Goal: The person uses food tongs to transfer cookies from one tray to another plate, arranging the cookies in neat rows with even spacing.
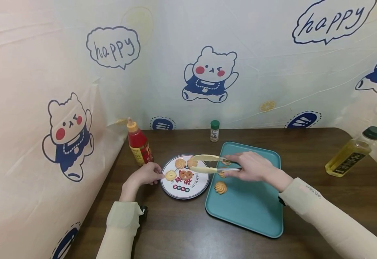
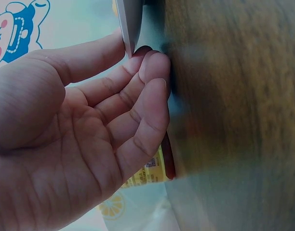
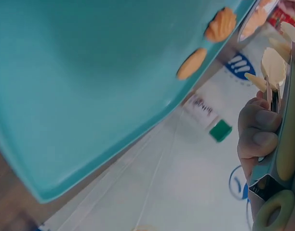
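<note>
My left hand (image 1: 146,177) holds the rim of a round white printed plate (image 1: 184,193); in the left wrist view the thumb (image 2: 97,57) and fingers pinch the plate's edge (image 2: 132,24). My right hand (image 1: 249,166) grips tongs (image 1: 212,169) with cream tips, reaching left across the tray's edge to above the plate. Between the tips sits a swirled cookie (image 1: 192,163), beside another cookie (image 1: 180,163) at the plate's far side. Several more lie along the left side of the teal tray (image 1: 250,212), the nearest cookie (image 1: 220,187) in plain view, others partly behind the tongs.
A red sauce bottle (image 1: 139,145) with a yellow cap stands behind my left hand. A green-capped shaker (image 1: 214,131) is at the table's back edge. An oil bottle (image 1: 350,154) stands at the right. Printed cloth (image 1: 162,90) hangs behind the brown table (image 1: 175,230).
</note>
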`<state>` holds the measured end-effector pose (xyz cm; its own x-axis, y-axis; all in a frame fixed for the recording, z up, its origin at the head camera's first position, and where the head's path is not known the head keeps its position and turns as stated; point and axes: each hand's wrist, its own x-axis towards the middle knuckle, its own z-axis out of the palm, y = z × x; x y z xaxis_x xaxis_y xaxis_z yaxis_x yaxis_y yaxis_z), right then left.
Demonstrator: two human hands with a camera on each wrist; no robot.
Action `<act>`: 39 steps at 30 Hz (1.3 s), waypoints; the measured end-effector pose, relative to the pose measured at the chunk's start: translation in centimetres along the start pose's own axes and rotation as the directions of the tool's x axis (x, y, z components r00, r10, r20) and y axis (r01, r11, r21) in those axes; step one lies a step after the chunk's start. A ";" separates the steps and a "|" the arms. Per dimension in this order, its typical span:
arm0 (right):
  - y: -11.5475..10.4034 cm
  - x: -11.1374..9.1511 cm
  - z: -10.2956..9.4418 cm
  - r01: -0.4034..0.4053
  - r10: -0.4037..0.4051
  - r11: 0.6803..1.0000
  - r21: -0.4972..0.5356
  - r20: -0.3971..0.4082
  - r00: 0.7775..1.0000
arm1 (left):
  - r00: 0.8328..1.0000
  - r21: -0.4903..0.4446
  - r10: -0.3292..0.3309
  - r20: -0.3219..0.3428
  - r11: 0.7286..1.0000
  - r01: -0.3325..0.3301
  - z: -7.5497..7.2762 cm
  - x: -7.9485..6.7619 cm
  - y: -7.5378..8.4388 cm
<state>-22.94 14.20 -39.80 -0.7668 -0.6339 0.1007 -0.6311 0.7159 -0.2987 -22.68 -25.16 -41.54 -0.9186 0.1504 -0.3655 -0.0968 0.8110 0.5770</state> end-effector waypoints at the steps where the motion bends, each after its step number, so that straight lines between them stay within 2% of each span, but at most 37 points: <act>1: 0.3 -0.2 -0.2 0.002 -0.002 1.000 -0.006 -0.014 1.000 | 1.000 0.000 0.001 0.000 1.000 -0.001 0.0 0.0 0.0; 5: 1.9 -1.0 -0.8 -0.001 0.000 1.000 -0.019 -0.067 0.998 | 1.000 0.000 0.005 0.001 1.000 -0.005 0.0 0.1 0.0; 8: 3.1 -1.8 -1.2 -0.033 0.031 0.999 -0.027 -0.079 0.996 | 1.000 -0.003 0.000 0.000 1.000 0.000 0.0 0.2 0.0; 13: 4.8 -3.0 -1.6 -0.119 0.117 0.992 -0.035 -0.054 0.992 | 1.000 -0.005 -0.010 -0.003 1.000 0.010 0.1 0.1 -0.1; 17: 5.9 -3.9 -1.7 -0.151 0.150 0.988 -0.036 -0.048 0.988 | 1.000 -0.008 -0.013 -0.003 1.000 0.013 0.1 0.2 -0.1; 29: 7.8 -5.8 -1.4 -0.184 0.184 0.982 -0.033 -0.007 0.983 | 1.000 -0.011 -0.015 -0.001 1.000 0.015 0.0 0.1 0.0; 39: 8.2 -6.0 -0.8 -0.184 0.184 0.983 -0.019 0.021 0.983 | 1.000 -0.016 -0.014 -0.001 1.000 0.014 0.0 0.1 0.0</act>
<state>-23.64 24.13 -42.13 -0.8672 -0.4974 0.0238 -0.4816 0.8255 -0.2945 -22.80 -25.13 -41.62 -0.9174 0.1382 -0.3731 -0.1162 0.8037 0.5835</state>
